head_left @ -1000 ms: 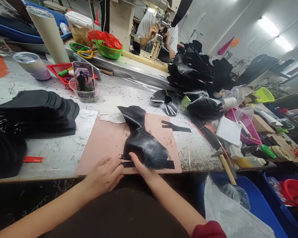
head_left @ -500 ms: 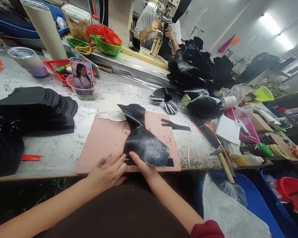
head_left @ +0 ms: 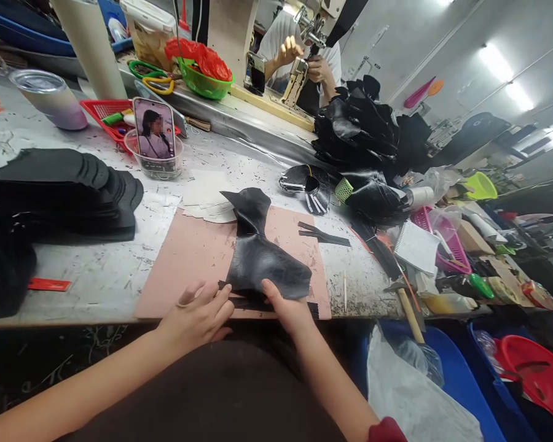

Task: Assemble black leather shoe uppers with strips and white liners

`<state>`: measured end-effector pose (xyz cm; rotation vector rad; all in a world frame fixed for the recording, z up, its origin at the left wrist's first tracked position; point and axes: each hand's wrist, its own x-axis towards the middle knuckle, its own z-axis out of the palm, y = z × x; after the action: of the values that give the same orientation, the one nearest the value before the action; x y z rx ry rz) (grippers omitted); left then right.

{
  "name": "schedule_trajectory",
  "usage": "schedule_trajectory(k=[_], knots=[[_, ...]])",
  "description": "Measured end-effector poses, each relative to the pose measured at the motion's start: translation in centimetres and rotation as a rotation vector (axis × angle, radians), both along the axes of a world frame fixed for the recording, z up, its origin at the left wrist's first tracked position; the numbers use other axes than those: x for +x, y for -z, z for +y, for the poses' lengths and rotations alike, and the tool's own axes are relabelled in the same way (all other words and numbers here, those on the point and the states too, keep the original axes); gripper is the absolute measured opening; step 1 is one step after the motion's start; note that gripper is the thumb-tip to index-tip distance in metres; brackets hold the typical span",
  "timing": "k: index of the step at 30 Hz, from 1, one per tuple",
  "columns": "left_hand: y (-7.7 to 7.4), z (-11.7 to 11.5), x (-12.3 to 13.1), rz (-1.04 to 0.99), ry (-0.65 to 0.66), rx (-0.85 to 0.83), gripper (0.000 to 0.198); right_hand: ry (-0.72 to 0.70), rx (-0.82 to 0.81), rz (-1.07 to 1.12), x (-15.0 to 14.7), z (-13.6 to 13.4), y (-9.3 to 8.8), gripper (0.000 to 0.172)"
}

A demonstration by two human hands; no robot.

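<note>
A black leather piece, narrow in the middle and wide at both ends, lies over a pink board. My right hand grips its near edge, thumb on top and fingers underneath. At the lower left corner, my left hand has its fingers closed on a black strip, close to the leather. This strip runs along the board's near edge, partly under the leather and my right hand. More short black strips lie to the right, and cream pieces sit behind.
Stacked black pieces stand at left. A phone leans in a clear tub, near a tumbler. Behind, a person works at a sewing machine beside piled black leather. A hammer and notebook lie right.
My right hand has shifted right along the leather's near edge and lifted that edge, showing more of the black strip beneath. My left hand stays nearly in place.
</note>
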<state>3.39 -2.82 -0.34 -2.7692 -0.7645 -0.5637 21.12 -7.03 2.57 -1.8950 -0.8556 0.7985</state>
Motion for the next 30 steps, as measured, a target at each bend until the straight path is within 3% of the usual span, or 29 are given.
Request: schedule_trajectory(k=[4,11,18,30], knots=[[0.0,0.3,0.0,-0.045,0.008,-0.080,0.020,0.013,0.008,-0.071,1.0,-1.0,1.0,0.043],[-0.4,0.5,0.2,-0.028,0.036,-0.111,0.033,-0.049,0.010,-0.073,1.0,-1.0,1.6,0.035],[-0.5,0.8,0.8,-0.027,0.058,-0.177,0.031,-0.065,0.018,-0.130,0.9,-1.4,2.0,0.031],[-0.6,0.5,1.7,0.078,0.081,-0.005,0.033,-0.162,0.091,-0.242,1.4,-1.8,2.6,0.040]])
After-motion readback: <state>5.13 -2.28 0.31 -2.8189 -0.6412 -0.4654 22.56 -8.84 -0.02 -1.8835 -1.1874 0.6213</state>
